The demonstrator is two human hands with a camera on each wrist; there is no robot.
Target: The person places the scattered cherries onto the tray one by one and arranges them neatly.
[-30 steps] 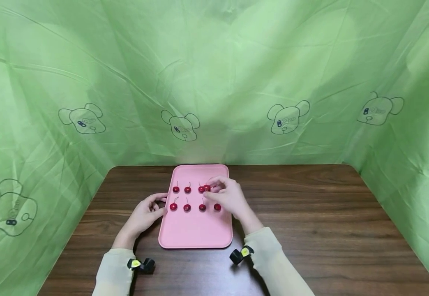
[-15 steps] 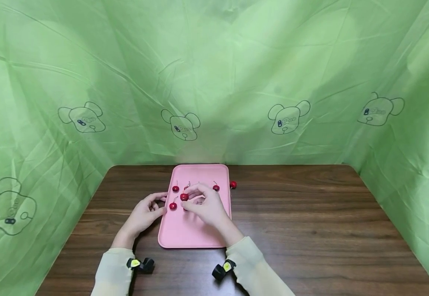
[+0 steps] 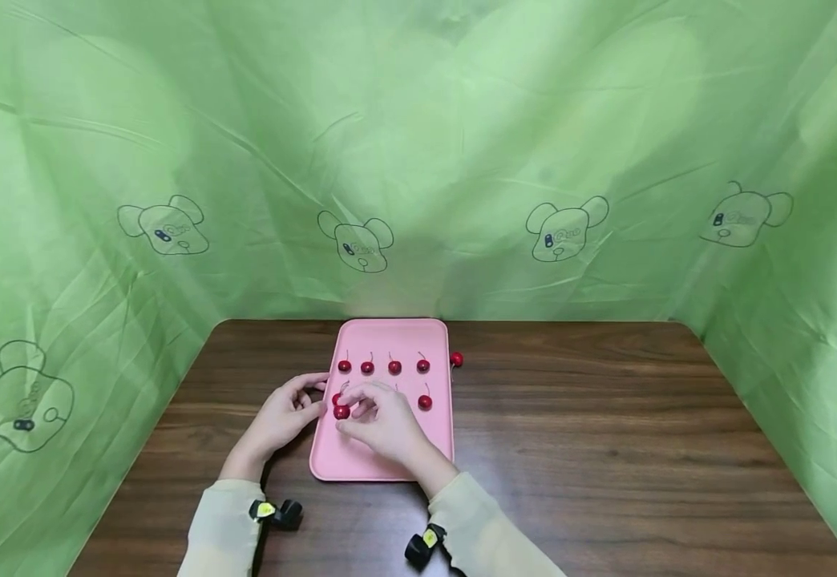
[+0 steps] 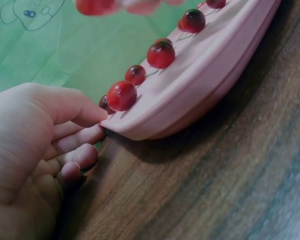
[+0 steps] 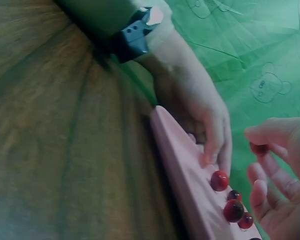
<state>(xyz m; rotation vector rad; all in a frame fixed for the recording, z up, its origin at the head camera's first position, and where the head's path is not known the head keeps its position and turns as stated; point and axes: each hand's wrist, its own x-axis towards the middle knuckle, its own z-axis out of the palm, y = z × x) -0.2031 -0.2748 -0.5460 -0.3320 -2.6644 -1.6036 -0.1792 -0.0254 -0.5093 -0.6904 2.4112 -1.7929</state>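
A pink tray (image 3: 382, 469) lies on the table with red stemmed cherries on it. Along its left rim my left hand (image 3: 281, 417) grips the edge; the left wrist view shows the thumb (image 4: 82, 107) on top of the rim. My right hand (image 3: 382, 425) hovers over the tray's left front part and pinches a cherry (image 3: 341, 412) between thumb and fingers. Right behind that cherry, another cherry (image 3: 336, 398) is partly covered. The back row, with a cherry (image 3: 394, 367) near its middle, shows fully. In the front row, my right hand hides some cherries.
One more cherry (image 3: 457, 359) lies just outside the tray's right edge. The brown wooden table (image 3: 606, 449) extends far to the right. A green cloth (image 3: 462, 160) with bear drawings hangs around the back and sides. Each wrist carries a small black camera (image 3: 422, 547).
My right hand has carried the cherry leftward and nearer across the tray, from the back right to the left side. The cherry outside the right edge has come into view. My left hand stays put.
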